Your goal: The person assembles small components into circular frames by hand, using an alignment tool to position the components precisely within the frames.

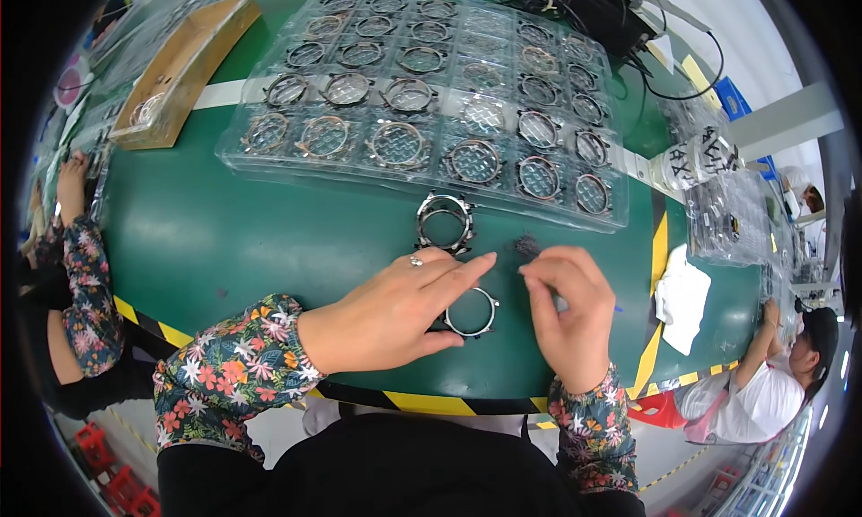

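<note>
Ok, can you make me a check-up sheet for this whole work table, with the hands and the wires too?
Surface: green tabletop with yellow-and-black tape along the near edge.
Job's things: a watch-case ring by the left hand, at least one more just beyond; a clear plastic tray of similar rings.
Clutter: white cloth at right; wooden box at upper left.
Hands: left hand partly covers the ring, grip unclear; right hand has thumb and finger close together beside a dark fuzzy wad; can't tell if it's held.
Cables: black cables at upper right.
Surroundings: a person in a white shirt at right; another's flowered sleeve at left.
</note>
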